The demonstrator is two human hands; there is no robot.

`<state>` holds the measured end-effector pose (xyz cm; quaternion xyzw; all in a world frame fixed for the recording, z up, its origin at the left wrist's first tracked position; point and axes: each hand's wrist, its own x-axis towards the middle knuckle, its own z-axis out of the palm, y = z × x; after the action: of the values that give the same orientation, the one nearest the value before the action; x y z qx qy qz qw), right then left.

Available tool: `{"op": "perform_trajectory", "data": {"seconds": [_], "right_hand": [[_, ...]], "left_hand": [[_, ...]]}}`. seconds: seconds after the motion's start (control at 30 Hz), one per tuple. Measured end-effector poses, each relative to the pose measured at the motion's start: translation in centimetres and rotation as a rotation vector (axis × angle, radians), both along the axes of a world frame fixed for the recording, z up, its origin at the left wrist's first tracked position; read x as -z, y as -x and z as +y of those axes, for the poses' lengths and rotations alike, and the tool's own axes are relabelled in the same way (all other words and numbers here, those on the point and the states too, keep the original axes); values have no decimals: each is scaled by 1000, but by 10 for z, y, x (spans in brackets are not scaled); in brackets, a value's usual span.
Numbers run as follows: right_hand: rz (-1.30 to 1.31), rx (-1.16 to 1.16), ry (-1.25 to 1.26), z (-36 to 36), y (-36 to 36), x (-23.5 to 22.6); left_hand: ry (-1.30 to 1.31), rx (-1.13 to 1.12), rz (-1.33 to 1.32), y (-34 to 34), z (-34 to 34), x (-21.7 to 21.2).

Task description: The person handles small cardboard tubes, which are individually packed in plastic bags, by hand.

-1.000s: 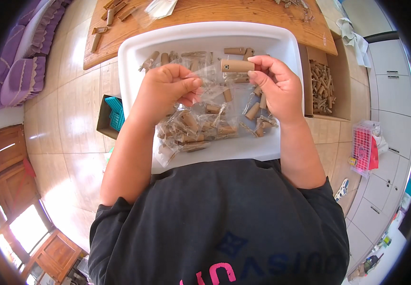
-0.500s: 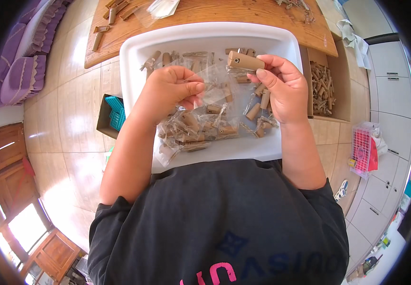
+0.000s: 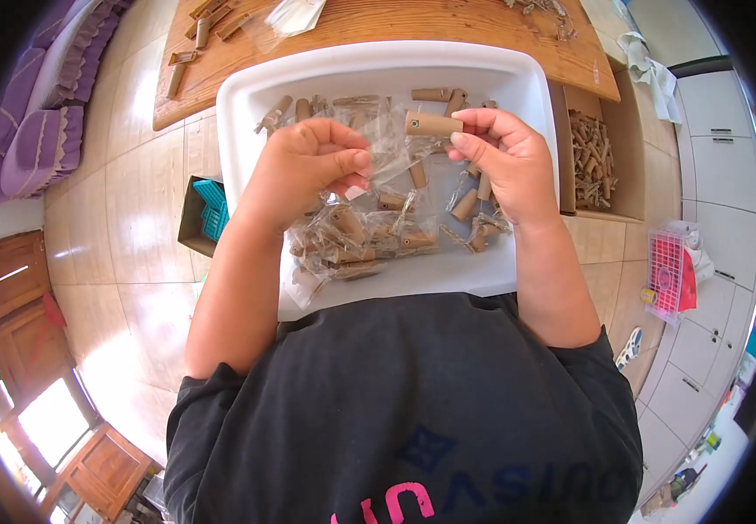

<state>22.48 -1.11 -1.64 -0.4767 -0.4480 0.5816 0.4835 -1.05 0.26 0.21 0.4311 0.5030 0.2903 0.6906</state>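
While packed bags pile up in the white tray, bagging looks partway done: right hand, grip pinched on a wooden dowel, left hand, grip pinching an open clear bag; loose pieces remaining unbagged.

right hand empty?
No: the right hand pinches a short brown wooden cylinder at its fingertips, held above the white tray.
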Motion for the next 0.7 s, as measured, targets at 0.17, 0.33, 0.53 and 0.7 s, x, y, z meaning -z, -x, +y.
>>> {"op": "perform_trajectory", "data": {"seconds": [0.17, 0.33, 0.53, 0.7], "right_hand": [[-37, -53, 10, 0, 0, 0], [-41, -51, 26, 0, 0, -3], [-35, 3, 25, 2, -2, 1], [12, 6, -42, 2, 0, 3]], "left_hand": [[-57, 9, -22, 2, 0, 8], [-86, 24, -9, 2, 0, 6], [-145, 74, 12, 1, -3, 4], [-153, 76, -14, 1, -3, 3]]}}
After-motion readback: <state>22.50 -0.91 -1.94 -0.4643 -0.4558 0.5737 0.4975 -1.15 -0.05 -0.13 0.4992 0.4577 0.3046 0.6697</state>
